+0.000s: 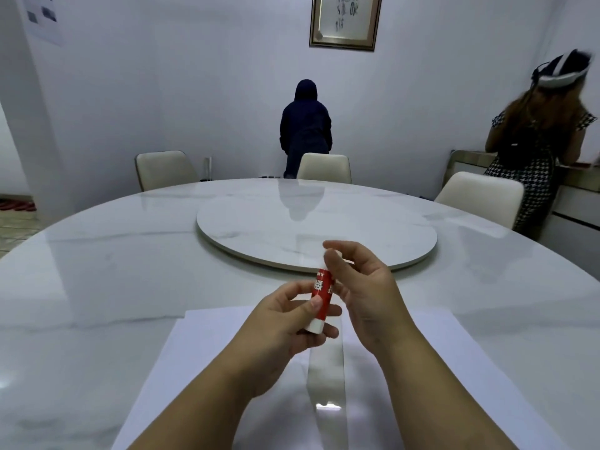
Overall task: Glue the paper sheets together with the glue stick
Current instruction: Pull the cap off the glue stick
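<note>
A red glue stick [321, 295] with a white base is held tilted above the table. My left hand [289, 323] grips its lower body between thumb and fingers. My right hand [360, 287] closes its fingertips on the white cap at the top end. Below the hands lie two white paper sheets side by side on the table: a left sheet [194, 362] and a right sheet [454, 368], with a narrow strip of bare table between them. My forearms cover part of both sheets.
The round white marble table [97, 271] carries a raised turntable [259, 228] just beyond my hands. Three cream chairs [324, 167] stand at the far edge. One person stands at the back wall, another at a counter on the right.
</note>
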